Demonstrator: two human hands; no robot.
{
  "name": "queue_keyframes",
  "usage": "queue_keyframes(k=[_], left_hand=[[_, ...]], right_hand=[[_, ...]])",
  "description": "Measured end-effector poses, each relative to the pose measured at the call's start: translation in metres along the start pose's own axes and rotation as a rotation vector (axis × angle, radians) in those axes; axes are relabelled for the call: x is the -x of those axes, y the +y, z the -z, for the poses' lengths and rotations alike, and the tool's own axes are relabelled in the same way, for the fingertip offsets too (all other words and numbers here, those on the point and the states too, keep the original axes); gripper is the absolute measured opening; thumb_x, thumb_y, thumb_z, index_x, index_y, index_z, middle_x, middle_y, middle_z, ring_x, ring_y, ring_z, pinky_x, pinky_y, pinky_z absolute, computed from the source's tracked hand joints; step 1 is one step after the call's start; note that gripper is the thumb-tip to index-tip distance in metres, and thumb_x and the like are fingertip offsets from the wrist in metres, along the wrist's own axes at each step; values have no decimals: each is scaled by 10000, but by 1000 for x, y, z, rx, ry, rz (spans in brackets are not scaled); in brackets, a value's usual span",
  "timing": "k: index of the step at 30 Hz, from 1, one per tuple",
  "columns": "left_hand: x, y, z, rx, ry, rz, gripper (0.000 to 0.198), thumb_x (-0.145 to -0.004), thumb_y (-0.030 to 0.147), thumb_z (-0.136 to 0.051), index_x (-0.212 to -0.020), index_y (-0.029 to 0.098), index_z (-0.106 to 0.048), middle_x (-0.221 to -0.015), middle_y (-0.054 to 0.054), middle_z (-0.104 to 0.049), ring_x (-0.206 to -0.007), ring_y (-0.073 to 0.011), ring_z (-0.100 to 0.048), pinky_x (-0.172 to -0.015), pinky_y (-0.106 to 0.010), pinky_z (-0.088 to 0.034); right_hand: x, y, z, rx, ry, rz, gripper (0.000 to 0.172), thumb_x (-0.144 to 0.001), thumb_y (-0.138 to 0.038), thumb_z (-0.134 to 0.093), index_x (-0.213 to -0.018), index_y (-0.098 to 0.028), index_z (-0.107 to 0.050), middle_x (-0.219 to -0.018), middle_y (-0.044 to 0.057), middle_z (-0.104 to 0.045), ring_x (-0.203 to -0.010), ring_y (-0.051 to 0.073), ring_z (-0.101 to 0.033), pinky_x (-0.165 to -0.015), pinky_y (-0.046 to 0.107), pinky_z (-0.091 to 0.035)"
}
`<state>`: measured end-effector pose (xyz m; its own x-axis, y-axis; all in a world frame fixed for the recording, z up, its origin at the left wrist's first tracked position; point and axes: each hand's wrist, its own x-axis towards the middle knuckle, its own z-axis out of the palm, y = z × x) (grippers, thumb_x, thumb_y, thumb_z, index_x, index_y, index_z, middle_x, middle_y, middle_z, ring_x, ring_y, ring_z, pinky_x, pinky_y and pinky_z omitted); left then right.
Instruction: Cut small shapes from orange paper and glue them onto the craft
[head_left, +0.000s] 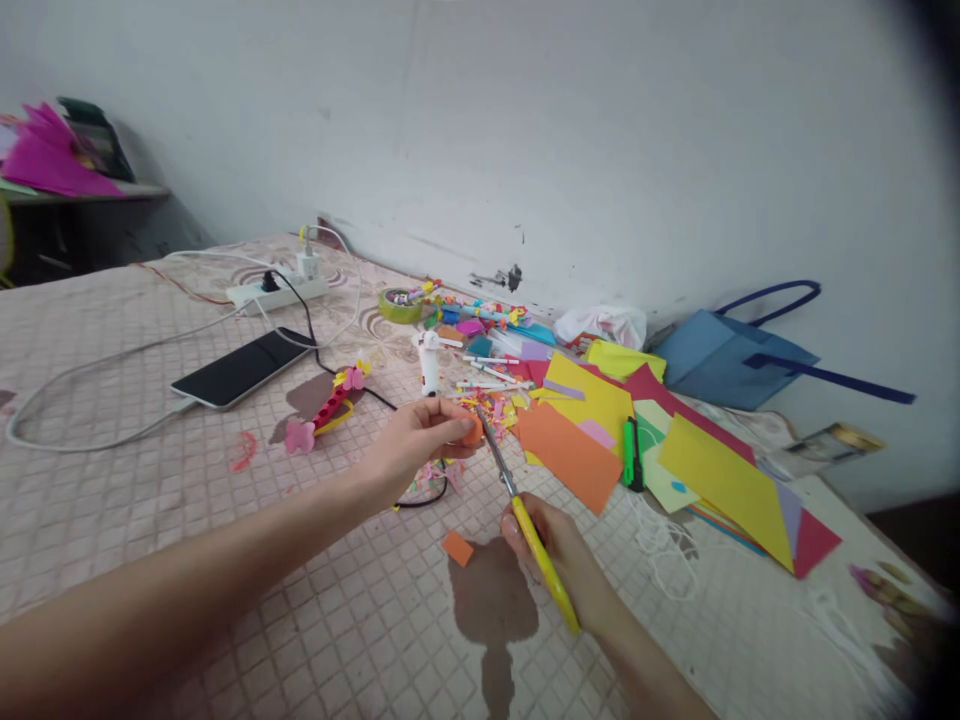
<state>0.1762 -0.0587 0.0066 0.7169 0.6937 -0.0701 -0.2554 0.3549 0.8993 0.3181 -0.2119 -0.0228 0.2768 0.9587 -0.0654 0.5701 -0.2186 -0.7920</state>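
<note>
Head view: left hand (435, 428) is fingertip-pinching small orange paper (472, 433), apparently steadying its edge; right hand (555, 548) is gripping yellow-handled metal scissors (528, 522).

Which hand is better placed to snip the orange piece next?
Probably the right hand: it holds the yellow-handled scissors, pointed toward the orange piece that the left hand pinches.

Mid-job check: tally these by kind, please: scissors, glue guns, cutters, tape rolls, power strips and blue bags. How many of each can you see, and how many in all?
Scissors: 1, in the right hand
Glue gun: 1, white
Cutter: 1, green and black
Tape roll: 1
Power strip: 1
Blue bag: 1
Total: 6
</note>
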Motion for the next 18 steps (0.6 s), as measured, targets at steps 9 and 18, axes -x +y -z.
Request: queue_keyframes(k=[9, 18], left_hand=[[1, 1, -1, 13, 8, 1, 166, -689, 242, -716, -706, 147, -582, -724, -19, -653, -688, -120, -622, -685, -256, -514], [1, 2, -1, 7, 8, 0, 168, -681, 258, -720, -709, 148, -595, -737, -28, -656, -692, -123, -612, -709, -283, -505]], right_hand=[[1, -3, 0, 24, -12, -6, 336, -825, -497, -482, -687, -194, -432, -607, -41, -390, -553, 112, -345, -509, 240, -307], [-1, 3, -1, 3, -9, 4, 308, -829, -469, -503, -697, -197, -447, -602, -39, -404, -541, 112, -353, -504, 237, -296]])
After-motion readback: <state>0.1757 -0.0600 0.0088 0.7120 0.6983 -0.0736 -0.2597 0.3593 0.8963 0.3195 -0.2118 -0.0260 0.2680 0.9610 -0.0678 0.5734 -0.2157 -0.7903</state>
